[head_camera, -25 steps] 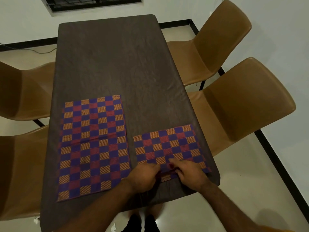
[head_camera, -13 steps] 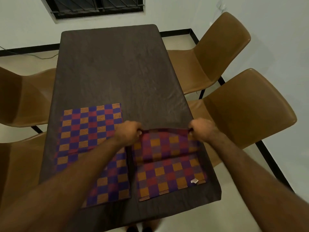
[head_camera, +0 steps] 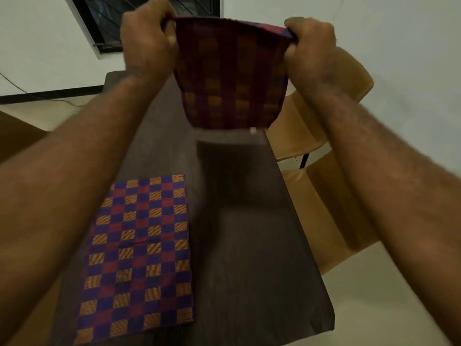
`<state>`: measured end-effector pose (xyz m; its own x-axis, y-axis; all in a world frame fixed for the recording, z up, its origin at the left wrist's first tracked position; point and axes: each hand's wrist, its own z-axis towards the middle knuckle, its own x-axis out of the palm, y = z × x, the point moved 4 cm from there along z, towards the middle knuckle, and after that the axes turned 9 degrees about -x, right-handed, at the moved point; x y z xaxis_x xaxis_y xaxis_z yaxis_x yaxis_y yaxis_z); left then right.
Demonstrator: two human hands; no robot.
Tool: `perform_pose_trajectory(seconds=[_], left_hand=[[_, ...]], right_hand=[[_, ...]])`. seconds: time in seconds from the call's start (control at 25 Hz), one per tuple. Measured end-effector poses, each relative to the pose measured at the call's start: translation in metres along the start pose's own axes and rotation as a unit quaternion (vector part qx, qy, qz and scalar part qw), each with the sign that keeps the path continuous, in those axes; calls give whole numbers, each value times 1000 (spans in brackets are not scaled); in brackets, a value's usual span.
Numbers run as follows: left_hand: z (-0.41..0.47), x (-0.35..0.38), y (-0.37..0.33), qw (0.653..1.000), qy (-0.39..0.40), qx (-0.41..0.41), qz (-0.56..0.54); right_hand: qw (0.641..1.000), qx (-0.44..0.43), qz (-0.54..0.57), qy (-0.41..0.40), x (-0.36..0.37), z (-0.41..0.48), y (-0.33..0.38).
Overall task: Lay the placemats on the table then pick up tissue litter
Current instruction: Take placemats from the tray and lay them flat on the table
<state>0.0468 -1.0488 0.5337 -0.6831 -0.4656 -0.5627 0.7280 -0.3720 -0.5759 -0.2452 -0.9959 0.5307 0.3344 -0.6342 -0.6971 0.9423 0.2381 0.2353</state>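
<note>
Head view: two bare arms are reaching forward and up over a long dark brown table (head_camera: 262, 258); the hands and cloth are showing slightly blurred.
Left hand (head_camera: 147, 43): is gripping the upper left corner of the raised placemat (head_camera: 229, 76), fingers curled round its top edge.
Right hand (head_camera: 311, 48): is gripping the upper right corner of the same mat, fingers curled; the two hands are being held apart with the cloth stretched between them.
Raised placemat: is hanging from both hands in the air above the far half of the table, clear of the tabletop, showing dark red and orange checks.
Tag (head_camera: 253, 131): a small white one is showing at the hanging mat's lower right corner.
Shadow (head_camera: 224, 161): is falling on the tabletop just below the hanging edge.
Flat placemat (head_camera: 139, 250): is lying spread on the near left part of the table in purple, red and orange checks, its left edge partly hidden by the left forearm.
Near chair (head_camera: 331, 201): is standing beside the table's right edge, tan.
Far chair (head_camera: 299, 136): is standing further along the same side.
Window (head_camera: 149, 18): is showing dark and barred in the white wall beyond the table.
</note>
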Motion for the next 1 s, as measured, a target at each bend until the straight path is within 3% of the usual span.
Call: perform_pose_trajectory(seconds=[0.12, 0.28, 0.48, 0.64, 1.0], left_hand=[[-38, -9, -7, 1000, 10, 15, -4], [-142, 18, 28, 997, 68, 0, 42], [-305, 59, 72, 950, 291, -85, 78], [-411, 65, 82, 892, 432, -72, 110], [-484, 52, 71, 878, 457, -38, 137]], right_hand=[[1000, 2, 22, -3, -8, -26, 8], [997, 10, 30, 77, 20, -123, -4], [940, 101, -4, 326, 69, -274, -31], [905, 95, -32, 413, 71, -363, -29], [903, 114, -56, 410, 38, -444, -34]])
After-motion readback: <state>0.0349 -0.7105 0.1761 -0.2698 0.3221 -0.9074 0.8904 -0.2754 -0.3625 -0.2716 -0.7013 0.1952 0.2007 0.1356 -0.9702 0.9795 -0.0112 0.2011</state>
